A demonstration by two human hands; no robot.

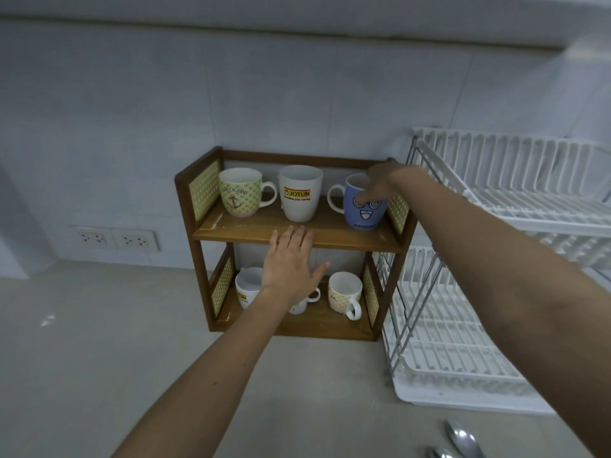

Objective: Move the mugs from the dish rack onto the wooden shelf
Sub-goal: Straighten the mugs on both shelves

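While the right hand (377,186) is pinching the blue face mug's (363,206) rim to seat it upright, the open left hand (291,262) is bracing the wooden shelf (297,239).

Wall (132,104) — pale grey tile, faint grout lines, running the full width behind the counter (82,358). Counter is light grey, matte. Two white sockets (115,239) sit side by side low on the wall, left. A pale ledge (297,24) overhangs along the top. Two spoons (459,439) lie at the bottom edge. Light is dim, cool, even — soft shadows only.
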